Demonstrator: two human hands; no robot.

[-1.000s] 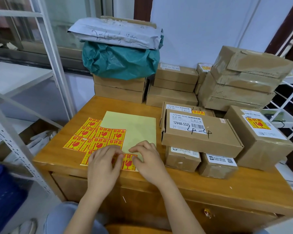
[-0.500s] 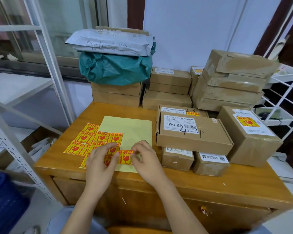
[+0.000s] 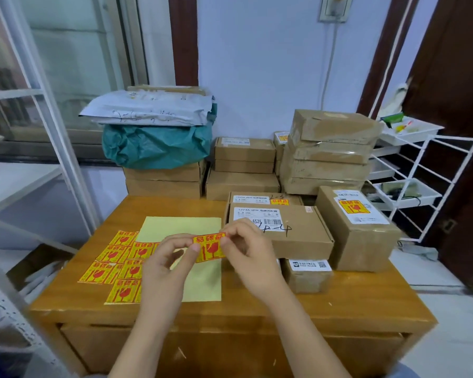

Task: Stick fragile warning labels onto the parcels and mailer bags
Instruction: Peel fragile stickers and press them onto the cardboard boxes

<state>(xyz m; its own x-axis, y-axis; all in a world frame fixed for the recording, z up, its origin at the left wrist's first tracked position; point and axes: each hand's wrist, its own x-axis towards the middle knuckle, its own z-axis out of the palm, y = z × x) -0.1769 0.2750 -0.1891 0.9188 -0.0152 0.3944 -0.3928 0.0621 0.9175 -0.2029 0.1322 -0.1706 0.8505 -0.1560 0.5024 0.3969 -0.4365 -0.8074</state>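
While both hands pinch one yellow-and-red fragile label [image 3: 209, 247] above the wooden counter [image 3: 339, 301] | left hand [image 3: 166, 264], right hand [image 3: 248, 251] | three boxes labelled; flat brown cardboard box [image 3: 290, 230], mailer bags [image 3: 153, 132] unlabelled

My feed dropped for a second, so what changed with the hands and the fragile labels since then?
Both hands rose from the backing sheet. One fragile label has come off the sheet and is now held in the air, pinched between the left hand and right hand, in front of the flat box. The remaining labels, the boxes and the mailer bags stayed put.
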